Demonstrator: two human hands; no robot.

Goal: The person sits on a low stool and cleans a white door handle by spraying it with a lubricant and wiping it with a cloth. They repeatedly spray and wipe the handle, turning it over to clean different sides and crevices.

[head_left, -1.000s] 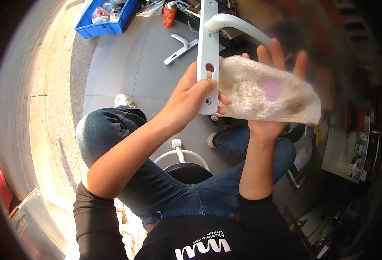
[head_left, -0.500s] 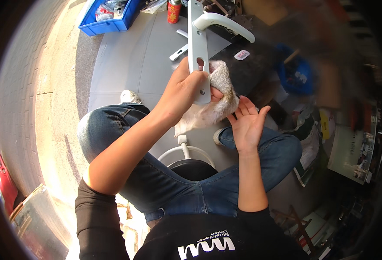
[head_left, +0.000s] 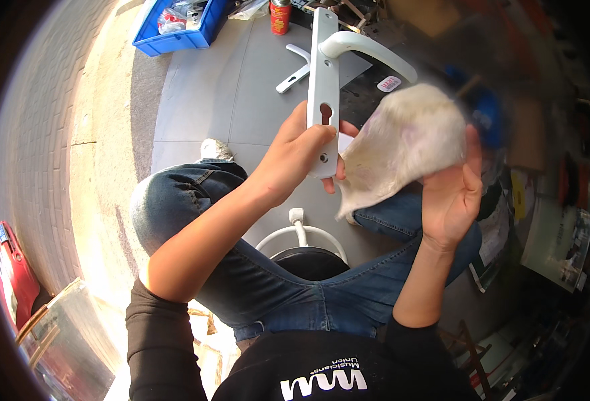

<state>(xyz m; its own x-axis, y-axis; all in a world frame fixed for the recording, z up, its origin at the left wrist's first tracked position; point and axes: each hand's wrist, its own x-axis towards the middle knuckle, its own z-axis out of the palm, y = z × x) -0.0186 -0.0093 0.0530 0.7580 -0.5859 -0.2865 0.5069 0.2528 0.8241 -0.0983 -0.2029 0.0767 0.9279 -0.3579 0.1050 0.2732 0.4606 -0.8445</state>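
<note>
A white door handle on a long backplate [head_left: 323, 73] stands nearly upright in front of me, its lever [head_left: 375, 50] reaching to the right. My left hand [head_left: 298, 157] is closed around the plate's lower end, the thumb below the keyhole. To the right of the plate, my right hand [head_left: 450, 200] grips a dirty white cloth [head_left: 408, 137] by its right side. The cloth hangs spread out and covers some of that hand's fingers. Its lower left corner is close to my left fingertips; I cannot tell whether they touch.
Another white door handle [head_left: 295, 75] lies on the grey surface beyond. A blue crate [head_left: 174, 41] with bagged parts sits far left, and a red can [head_left: 280, 19] stands near it. A white-framed stool [head_left: 299, 230] is between my legs. Dark clutter lines the right side.
The cloth has come away from behind the plate and moved right with my right hand, which was open beside it. The view has shifted slightly; my left hand still holds the handle.
</note>
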